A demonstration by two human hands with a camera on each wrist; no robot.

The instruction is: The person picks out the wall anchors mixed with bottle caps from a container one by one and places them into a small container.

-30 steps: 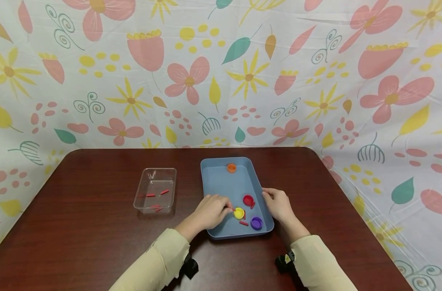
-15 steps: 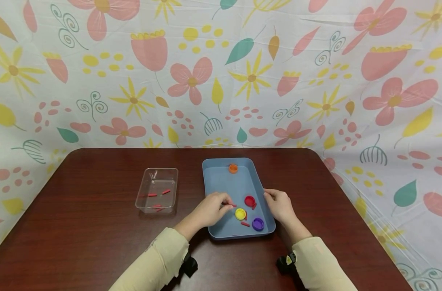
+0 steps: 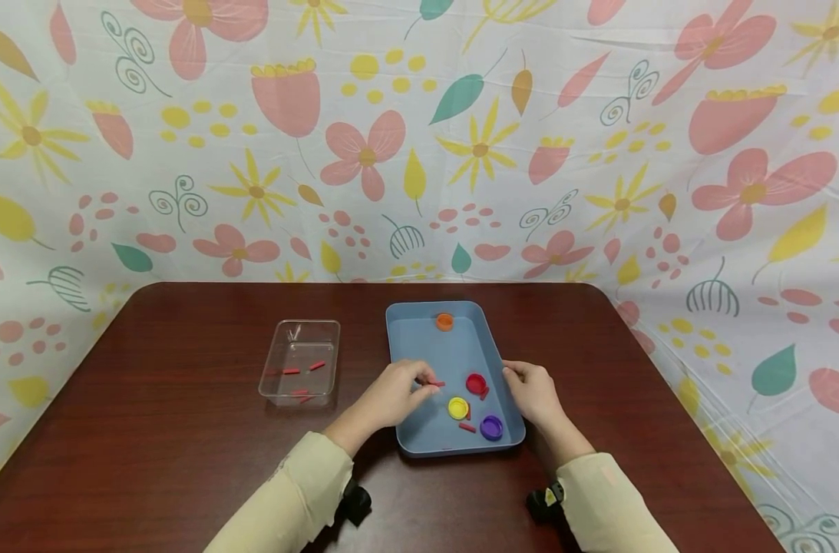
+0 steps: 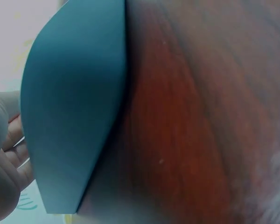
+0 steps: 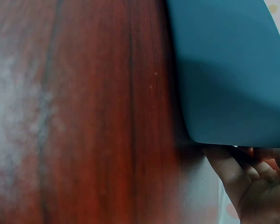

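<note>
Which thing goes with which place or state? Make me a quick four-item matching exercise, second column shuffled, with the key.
Things:
1. Orange cap
2. Purple cap
3. Left hand
4. Right hand

Places or states:
A. Pinching a red stick
B. Holding the right side of the blue tray
C. Toward the tray's near right corner
D. Near the tray's far end

Pairs: 1-D, 2-C, 3-A, 4-B

Floral cloth (image 3: 281, 153) and table (image 3: 150, 430) perhaps suggest a home.
</note>
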